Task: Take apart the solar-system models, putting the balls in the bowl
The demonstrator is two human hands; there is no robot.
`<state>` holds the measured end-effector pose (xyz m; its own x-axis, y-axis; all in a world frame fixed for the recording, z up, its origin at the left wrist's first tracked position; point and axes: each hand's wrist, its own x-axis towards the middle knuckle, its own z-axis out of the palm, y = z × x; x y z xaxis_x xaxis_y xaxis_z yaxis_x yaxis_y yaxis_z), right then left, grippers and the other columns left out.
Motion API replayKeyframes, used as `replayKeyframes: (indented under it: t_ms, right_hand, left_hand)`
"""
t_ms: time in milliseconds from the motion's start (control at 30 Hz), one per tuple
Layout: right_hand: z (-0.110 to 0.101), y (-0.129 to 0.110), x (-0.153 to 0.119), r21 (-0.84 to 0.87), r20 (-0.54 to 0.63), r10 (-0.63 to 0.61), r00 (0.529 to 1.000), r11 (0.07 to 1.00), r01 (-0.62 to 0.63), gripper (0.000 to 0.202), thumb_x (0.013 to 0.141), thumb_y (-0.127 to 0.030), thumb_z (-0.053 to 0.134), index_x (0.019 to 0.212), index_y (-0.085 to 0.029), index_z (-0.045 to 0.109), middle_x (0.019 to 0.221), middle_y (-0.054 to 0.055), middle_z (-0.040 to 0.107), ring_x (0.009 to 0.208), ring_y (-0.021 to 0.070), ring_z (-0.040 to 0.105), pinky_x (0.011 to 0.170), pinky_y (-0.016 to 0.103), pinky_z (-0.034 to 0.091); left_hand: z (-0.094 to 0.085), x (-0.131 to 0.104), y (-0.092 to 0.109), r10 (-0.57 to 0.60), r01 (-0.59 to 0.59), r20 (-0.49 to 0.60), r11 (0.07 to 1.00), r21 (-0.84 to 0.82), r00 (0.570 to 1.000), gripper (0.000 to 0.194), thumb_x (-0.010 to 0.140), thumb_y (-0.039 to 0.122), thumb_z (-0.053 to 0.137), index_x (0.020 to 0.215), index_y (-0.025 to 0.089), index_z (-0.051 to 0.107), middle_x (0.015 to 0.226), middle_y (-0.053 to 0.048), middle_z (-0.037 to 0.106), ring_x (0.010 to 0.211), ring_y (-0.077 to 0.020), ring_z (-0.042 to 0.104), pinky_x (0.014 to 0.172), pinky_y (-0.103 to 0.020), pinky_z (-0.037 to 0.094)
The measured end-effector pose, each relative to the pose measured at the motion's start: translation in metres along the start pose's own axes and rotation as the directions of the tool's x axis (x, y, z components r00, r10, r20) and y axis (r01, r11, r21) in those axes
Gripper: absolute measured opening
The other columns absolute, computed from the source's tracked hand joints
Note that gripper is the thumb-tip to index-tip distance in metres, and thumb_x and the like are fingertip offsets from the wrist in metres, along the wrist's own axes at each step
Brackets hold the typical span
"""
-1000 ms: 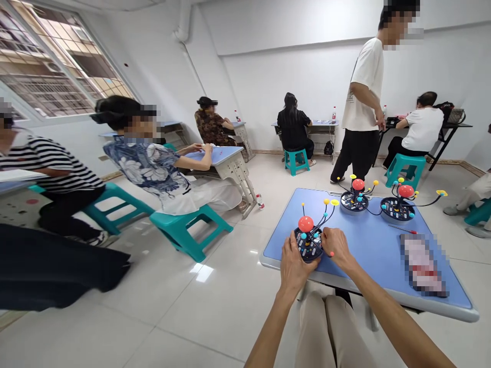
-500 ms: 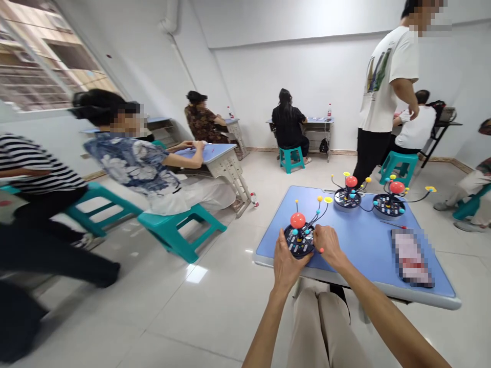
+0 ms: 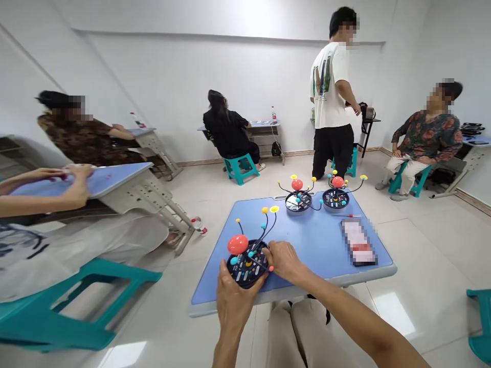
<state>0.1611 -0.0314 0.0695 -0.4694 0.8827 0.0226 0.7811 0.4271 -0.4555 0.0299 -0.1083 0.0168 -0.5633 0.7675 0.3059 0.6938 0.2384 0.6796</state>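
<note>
A solar system model [image 3: 249, 266] with a round black base, a red ball and coloured balls on curved arms is at the near left of the blue table [image 3: 307, 240]. My left hand [image 3: 235, 299] is wrapped round the near left side of its base. At the base's right edge, my right hand [image 3: 283, 259] has its fingers bent against the rim, close to a small red ball. Two similar models, one at the back middle [image 3: 298, 202] and one at the back right [image 3: 336, 199], stand on the table.
A phone [image 3: 359, 243] lies at the table's right, with a thin screwdriver-like tool [image 3: 347, 215] behind it. Beyond stands a person in a white shirt [image 3: 330, 87]. A teal stool [image 3: 76, 306] and another desk [image 3: 130, 186] are at left.
The view has swung to the right, so the table and model appear further left. The model looks more tilted between my hands, which keep their hold. The seated person at right is now fully in view.
</note>
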Motion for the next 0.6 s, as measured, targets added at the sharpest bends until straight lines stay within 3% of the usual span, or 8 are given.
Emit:
replayKeyframes:
  t_ms: [133,267,433,600]
  right_hand:
    - [0.004,0.005,-0.005,0.047,-0.029,0.028,0.999,0.999,-0.027,0.034,0.098,-0.038,0.043,0.108,-0.014,0.065,0.097,0.013,0.074,0.089,0.0240,0.069,0.068,0.029,0.042]
    - [0.004,0.000,-0.001,0.059,0.017,0.081,0.997,0.995,-0.082,0.035,0.093,-0.042,0.049,0.094,-0.016,0.072,0.092,0.013,0.075,0.087,0.0251,0.069,0.066,0.029,0.042]
    - [0.000,-0.007,0.005,0.043,0.061,0.148,0.987,0.988,-0.150,0.030,0.088,-0.030,0.051,0.090,-0.014,0.076,0.095,0.017,0.075,0.086,0.0251,0.070,0.064,0.028,0.041]
    - [0.004,-0.007,0.006,0.028,0.054,0.174,0.983,0.984,-0.175,0.028,0.086,-0.020,0.050,0.089,-0.014,0.077,0.096,0.018,0.075,0.084,0.0229,0.070,0.060,0.027,0.035]
  left_hand:
    - [-0.001,0.001,-0.001,-0.002,0.002,-0.001,1.000,0.021,1.000,0.120,0.058,0.064,0.075,0.151,0.012,0.020,0.135,-0.022,0.050,0.125,-0.0404,0.051,0.099,-0.055,0.048]
    - [0.000,0.001,-0.003,0.020,-0.020,-0.020,1.000,-0.001,1.000,0.122,0.055,0.062,0.079,0.151,0.015,0.019,0.138,-0.020,0.048,0.126,-0.0394,0.051,0.098,-0.054,0.048]
    - [0.003,0.001,-0.001,-0.041,0.041,-0.026,0.999,-0.010,0.999,0.124,0.057,0.062,0.079,0.152,0.013,0.017,0.138,-0.023,0.050,0.125,-0.0418,0.051,0.098,-0.057,0.048]
    - [0.004,-0.004,0.002,0.005,-0.007,-0.051,0.999,-0.033,0.999,0.119,0.060,0.063,0.076,0.151,0.012,0.019,0.140,-0.023,0.047,0.129,-0.0394,0.049,0.104,-0.055,0.044]
